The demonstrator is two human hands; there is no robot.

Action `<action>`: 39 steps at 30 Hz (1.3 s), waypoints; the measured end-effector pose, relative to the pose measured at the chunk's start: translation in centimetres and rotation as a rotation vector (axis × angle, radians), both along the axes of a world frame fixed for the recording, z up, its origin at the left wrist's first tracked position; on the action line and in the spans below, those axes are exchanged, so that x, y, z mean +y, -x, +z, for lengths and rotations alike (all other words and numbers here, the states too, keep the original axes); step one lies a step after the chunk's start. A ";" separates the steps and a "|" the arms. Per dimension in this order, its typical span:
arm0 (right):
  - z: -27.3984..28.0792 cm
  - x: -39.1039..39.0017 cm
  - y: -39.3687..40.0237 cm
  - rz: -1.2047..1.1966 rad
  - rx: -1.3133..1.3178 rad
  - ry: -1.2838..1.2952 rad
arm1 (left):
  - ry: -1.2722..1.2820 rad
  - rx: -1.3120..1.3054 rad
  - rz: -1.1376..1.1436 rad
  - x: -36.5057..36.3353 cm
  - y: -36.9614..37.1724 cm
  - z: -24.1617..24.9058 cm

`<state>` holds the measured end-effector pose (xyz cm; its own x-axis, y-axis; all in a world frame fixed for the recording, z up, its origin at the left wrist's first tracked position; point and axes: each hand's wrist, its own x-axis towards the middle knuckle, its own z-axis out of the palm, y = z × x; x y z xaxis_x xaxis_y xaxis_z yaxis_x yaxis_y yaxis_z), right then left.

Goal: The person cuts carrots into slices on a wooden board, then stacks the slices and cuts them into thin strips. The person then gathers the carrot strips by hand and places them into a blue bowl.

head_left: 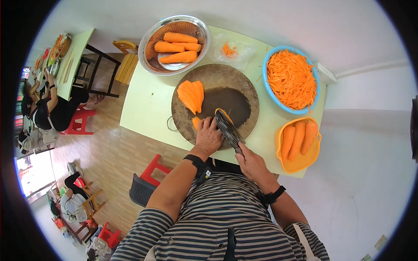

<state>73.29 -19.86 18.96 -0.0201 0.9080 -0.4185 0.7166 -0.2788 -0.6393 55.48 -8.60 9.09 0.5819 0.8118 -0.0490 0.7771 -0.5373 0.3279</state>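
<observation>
On the round chopping board (235,82) in the middle of the pale green desk (143,108), your left hand (209,135) presses down on a piece of carrot (197,122), fingers curled over it and holding it against the wood at the near edge of the board. Your right hand (251,163) is clenched around the handle of a knife (228,127), whose broad dark blade slants up and to the left from your grip, its far end touching a small orange piece just beside your left fingers. Farther back on the board, to the left, a stack of carrot slices (191,95) lies fanned out, apart from both hands. Beyond the board, at the far edge of the desk, a metal colander (150,41) holds three whole peeled carrots (178,47). To the far right a blue bowl (266,65) is heaped with thin carrot shreds (291,78), and nearer on the right a small orange basket (278,135) holds three more carrots, just beside your right hand. A clear plastic bag (233,51) with a few orange scraps lies between the colander and the blue bowl. Both wrists carry black bands. Off to the far left, other people sit at a second desk (76,56), well apart from you, with red stools on the wooden floor.
</observation>
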 end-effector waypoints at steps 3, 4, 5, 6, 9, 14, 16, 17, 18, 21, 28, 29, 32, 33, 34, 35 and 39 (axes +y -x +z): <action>0.0 0.2 0.0 -0.001 -0.010 -0.005 | 0.003 0.000 -0.003 0.1 0.0 0.0; -0.1 0.3 0.0 -0.003 -0.016 -0.006 | 0.004 0.000 -0.001 0.1 0.0 0.0; -0.3 0.4 0.0 -0.006 -0.021 -0.007 | -0.009 0.013 -0.009 0.0 0.0 0.0; -0.7 0.5 0.0 -0.004 -0.021 -0.006 | -0.021 0.025 -0.016 0.0 0.0 0.1; -1.7 1.2 0.2 0.019 -0.101 -0.108 | -0.035 -0.002 -0.020 0.0 0.2 0.0; -2.3 1.6 0.1 -0.005 -0.062 -0.165 | -0.044 0.003 -0.009 0.0 -0.1 0.0; -1.8 1.5 0.2 -0.015 -0.057 -0.128 | -0.042 0.020 -0.006 -0.1 0.0 -0.1; -1.5 1.4 0.4 -0.024 -0.052 -0.093 | -0.055 0.022 -0.008 -0.1 0.0 -0.1; -1.4 1.6 0.4 -0.024 -0.052 -0.091 | -0.070 0.023 -0.009 0.0 -0.1 -0.2; -1.1 2.7 0.8 -0.029 -0.067 -0.051 | -0.017 0.030 0.005 0.0 -0.2 0.0; -2.5 4.7 0.4 -0.151 0.121 -0.101 | -0.129 -0.076 0.023 0.0 -0.3 0.1; -2.8 4.5 0.0 -0.216 0.237 -0.109 | -0.136 -0.109 0.023 0.0 -0.3 0.0; -2.2 3.4 -0.7 -0.166 0.165 -0.115 | -0.124 -0.118 0.026 -0.1 -0.2 -0.1; -1.9 3.0 -0.8 -0.168 0.162 -0.116 | -0.112 -0.097 0.024 0.0 -0.2 -0.3; -1.5 2.6 -0.9 -0.109 0.113 -0.115 | -0.113 -0.102 0.020 0.0 -0.3 -0.4; -1.2 2.1 -0.9 -0.050 0.066 -0.113 | -0.083 -0.061 0.014 0.0 -0.2 -0.4; -1.2 0.8 -0.6 -0.005 -0.025 -0.151 | -0.072 -0.012 -0.006 0.0 -0.1 0.2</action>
